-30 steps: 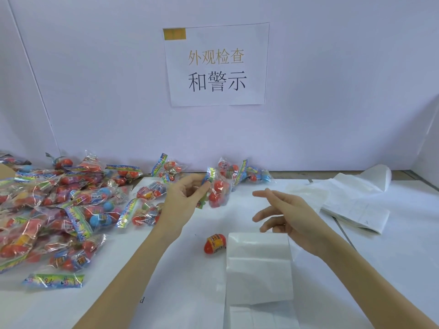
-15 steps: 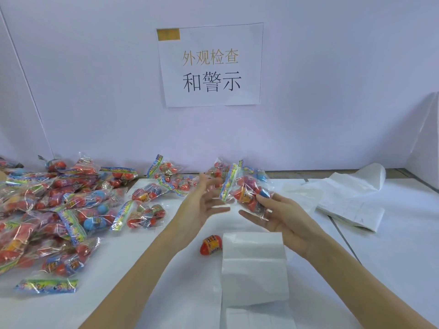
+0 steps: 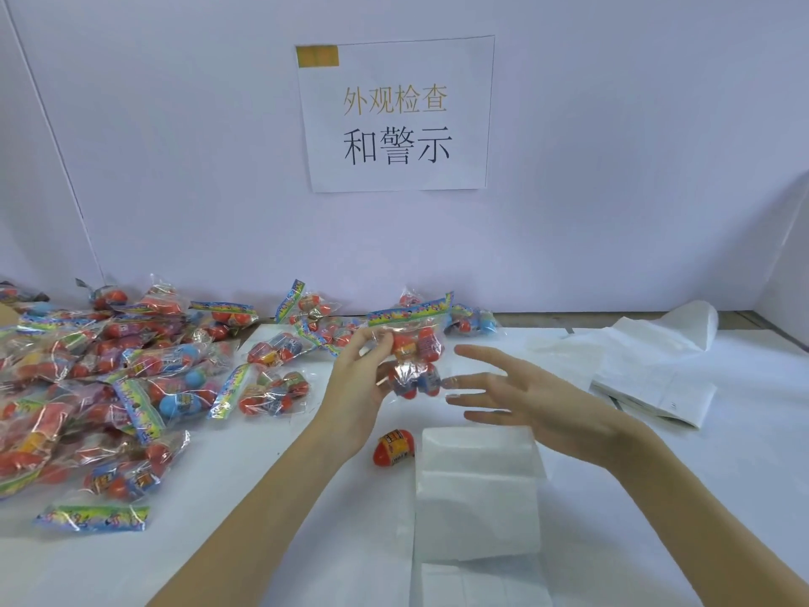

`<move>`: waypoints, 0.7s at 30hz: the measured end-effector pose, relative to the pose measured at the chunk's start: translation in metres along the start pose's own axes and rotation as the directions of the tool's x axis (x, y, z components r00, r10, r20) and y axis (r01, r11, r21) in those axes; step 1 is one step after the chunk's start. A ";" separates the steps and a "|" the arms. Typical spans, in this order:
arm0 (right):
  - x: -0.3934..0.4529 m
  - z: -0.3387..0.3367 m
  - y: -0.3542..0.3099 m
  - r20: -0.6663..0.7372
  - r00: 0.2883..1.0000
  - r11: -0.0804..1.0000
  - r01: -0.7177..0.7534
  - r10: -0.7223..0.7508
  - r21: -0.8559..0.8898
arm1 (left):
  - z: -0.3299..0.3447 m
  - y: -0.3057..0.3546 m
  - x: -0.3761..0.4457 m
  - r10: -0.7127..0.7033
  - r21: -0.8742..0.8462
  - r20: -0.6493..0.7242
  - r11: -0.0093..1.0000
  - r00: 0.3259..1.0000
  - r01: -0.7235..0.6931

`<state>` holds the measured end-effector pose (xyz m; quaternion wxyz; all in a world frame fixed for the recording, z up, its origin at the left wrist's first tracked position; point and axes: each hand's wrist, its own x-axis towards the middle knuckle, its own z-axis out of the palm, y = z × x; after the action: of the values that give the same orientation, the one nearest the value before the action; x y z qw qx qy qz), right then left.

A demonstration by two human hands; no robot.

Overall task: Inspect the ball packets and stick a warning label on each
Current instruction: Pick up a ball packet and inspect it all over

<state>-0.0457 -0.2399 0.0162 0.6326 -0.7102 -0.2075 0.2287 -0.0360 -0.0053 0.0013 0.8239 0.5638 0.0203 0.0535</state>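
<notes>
Four balls in left hand's [image 3: 357, 383] clear packet [image 3: 411, 350]

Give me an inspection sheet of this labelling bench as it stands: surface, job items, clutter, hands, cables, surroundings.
Surface: white table, covered with a white sheet.
Job's things: one ball packet held up above the table; pile of ball packets at the left; folded strip of white label backing near the front edge; no label seen on the held packet.
Clutter: a loose red ball lying by the strip; crumpled white sheets at the right.
Hands: left hand grips the packet; right hand open beside it, fingers spread, whether touching cannot be told.
Cables: nothing seen.
Surroundings: pale wall with a printed paper sign.
</notes>
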 end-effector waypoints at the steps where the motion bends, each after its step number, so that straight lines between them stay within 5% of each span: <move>1: -0.003 -0.004 0.000 0.068 0.997 0.997 -0.016 0.021 -0.073 | 0.000 0.000 0.000 0.024 0.053 -0.033 0.998 0.999 -0.022; 5: -0.007 -0.007 -0.001 0.160 0.982 0.957 -0.053 0.103 -0.286 | -0.003 -0.004 -0.003 0.249 0.306 0.025 0.920 0.968 -0.244; 10: 0.002 -0.007 0.009 -0.172 0.983 0.919 -0.005 -0.069 -0.394 | -0.004 -0.003 -0.005 0.486 0.535 0.245 0.654 0.839 -0.535; 13: 0.009 -0.010 0.016 -0.403 0.895 0.940 0.050 -0.192 -0.337 | 0.003 -0.002 -0.012 0.438 0.508 0.297 0.680 0.848 -0.529; 17: 0.014 -0.011 0.020 -0.543 0.804 0.950 0.084 -0.243 -0.300 | 0.007 -0.004 -0.020 0.273 0.453 0.435 0.757 0.858 -0.471; 21: 0.015 -0.010 0.020 -0.579 0.783 0.957 0.069 -0.227 -0.283 | 0.002 -0.010 -0.017 0.177 0.573 0.514 0.657 0.840 -0.489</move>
<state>-0.0277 -0.2420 -0.0032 0.5884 -0.8000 -0.0763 -0.0890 -0.0519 -0.0125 -0.0075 0.5158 0.8181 -0.2428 0.0758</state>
